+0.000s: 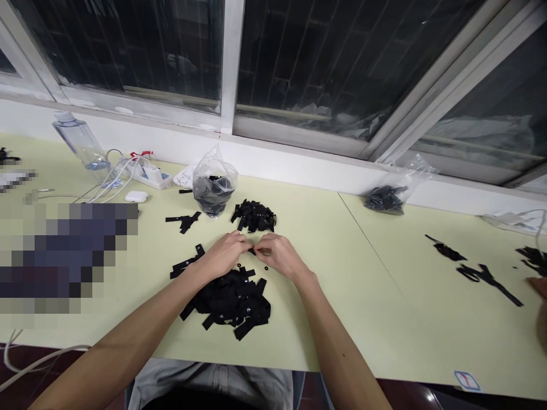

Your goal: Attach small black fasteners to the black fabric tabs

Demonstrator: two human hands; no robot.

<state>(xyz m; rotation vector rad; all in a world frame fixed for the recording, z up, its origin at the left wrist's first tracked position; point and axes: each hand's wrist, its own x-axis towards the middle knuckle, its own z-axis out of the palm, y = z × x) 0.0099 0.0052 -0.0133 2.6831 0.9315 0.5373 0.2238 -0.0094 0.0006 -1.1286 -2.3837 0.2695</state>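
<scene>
My left hand [226, 253] and my right hand [277, 254] meet above the table, fingertips pinched together on a small black fabric strip [252, 251]. Most of that strip is hidden by the fingers. Close below them lie two little black rings, one by the right hand [266, 268] and one by the left. A large heap of black fabric strips [233, 304], some with small white marks, spreads beneath my left forearm. Just beyond my hands is a smaller heap of black pieces [255, 217].
A clear plastic bag [215, 188] of black pieces stands behind the heaps, loose strips [184, 221] beside it. Leftward are a water bottle [83, 142], a power strip [154, 176] and a white case [136, 197]. Another bag [387, 198] and a person's hand [538, 286] are rightward.
</scene>
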